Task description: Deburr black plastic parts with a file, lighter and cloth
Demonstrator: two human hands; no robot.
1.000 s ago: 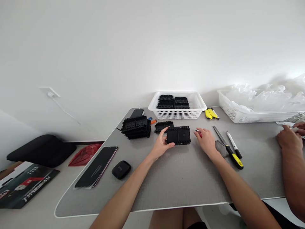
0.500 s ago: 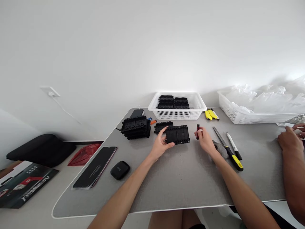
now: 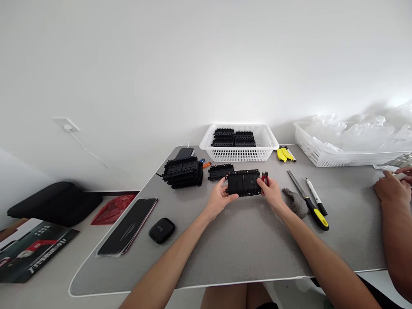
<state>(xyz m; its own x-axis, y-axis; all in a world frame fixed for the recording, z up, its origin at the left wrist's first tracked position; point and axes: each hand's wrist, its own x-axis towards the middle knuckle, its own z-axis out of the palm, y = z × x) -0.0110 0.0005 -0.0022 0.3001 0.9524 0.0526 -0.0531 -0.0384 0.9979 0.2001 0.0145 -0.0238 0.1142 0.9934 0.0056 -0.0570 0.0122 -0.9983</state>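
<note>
The flat black plate (image 3: 243,183) is between the two hands, its wide face turned toward the person. The left hand (image 3: 219,199) is closed on its left end, with the thumb at the bottom corner and the fingers up along the side. The right hand (image 3: 272,193) is at the other end, its thumb on the plate's right edge, and it also grips a small red lighter (image 3: 265,178) just beside that edge. Both arms reach forward over the gray table (image 3: 244,249) and lean in toward each other. Another black plate (image 3: 220,171) lies just behind the left hand.
</note>
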